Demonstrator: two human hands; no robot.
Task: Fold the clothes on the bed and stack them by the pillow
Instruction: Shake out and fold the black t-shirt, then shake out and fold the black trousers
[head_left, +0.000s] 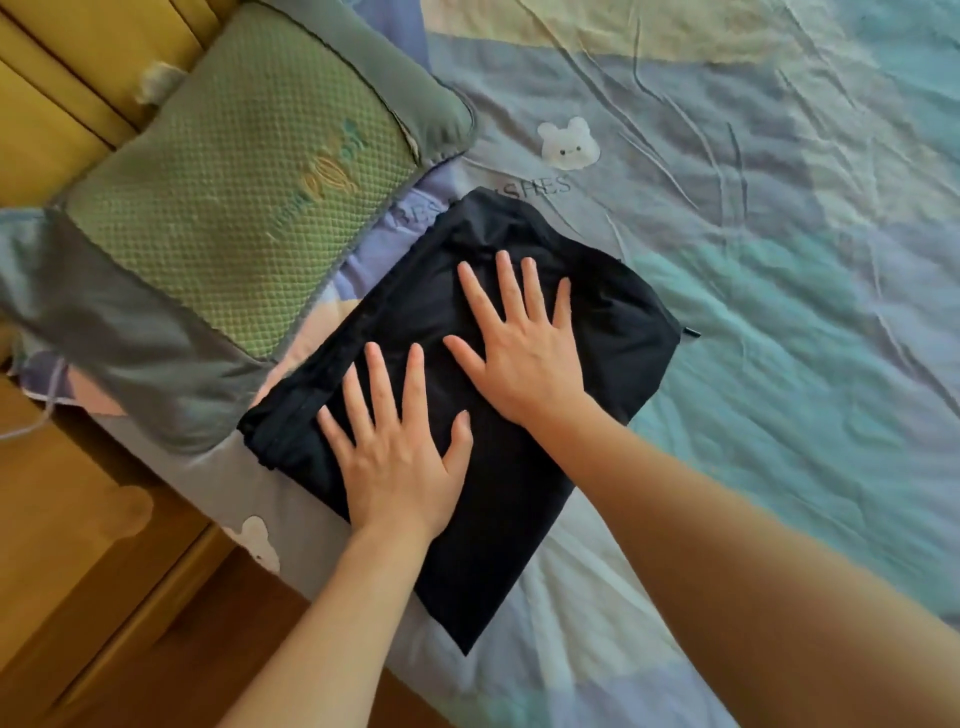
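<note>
A folded black garment (498, 519) lies flat on the bed right beside the green and grey pillow (234, 208). Its layered edge faces the pillow, and a small black zipper pull sticks out at its far right corner. My left hand (400, 441) presses flat on the near half of the garment with fingers spread. Pressing flat on the far half is my right hand (524, 343), fingers straight and spread. Neither hand grips the cloth.
The bed sheet (753, 260) is pastel blue, purple and white with bear prints, wrinkled to the right. A wooden headboard (62, 78) stands behind the pillow. Beyond the left edge of the bed there is a wooden bedside unit (78, 545) and floor.
</note>
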